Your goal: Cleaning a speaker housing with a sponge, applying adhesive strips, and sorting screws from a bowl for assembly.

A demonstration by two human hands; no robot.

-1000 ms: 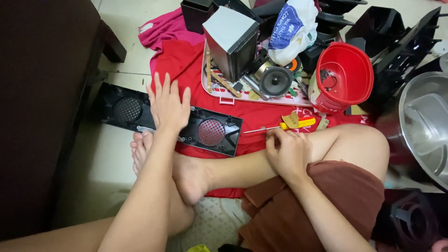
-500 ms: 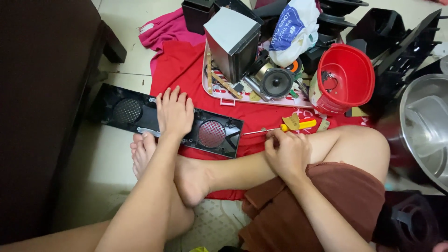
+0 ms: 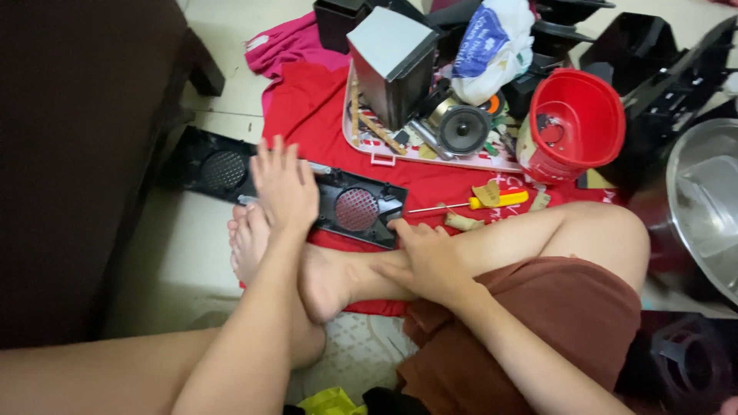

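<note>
- Your left hand (image 3: 283,184) lies flat, fingers spread, grip released, on the black speaker panel (image 3: 307,188)
- Panel sits on the floor, right end over the red cloth (image 3: 307,107), beside your foot (image 3: 247,242)
- Your right hand (image 3: 427,257) rests on your ankle, grip loose, holding nothing
- Yellow screwdriver (image 3: 477,204) lies on cloth just beyond it, red bucket (image 3: 576,123) near

Floor: pale, smooth tile (image 3: 192,253), evenly lit with soft shadows. Left of the fingers, a dark brown furniture unit (image 3: 77,154) fills the frame edge, its foot resting on the tile. Beyond the fingertips, a red cloth (image 3: 307,107) lies spread on the floor, with a pink cloth (image 3: 284,50) bunched at its far corner. No wall or window is in view.
</note>
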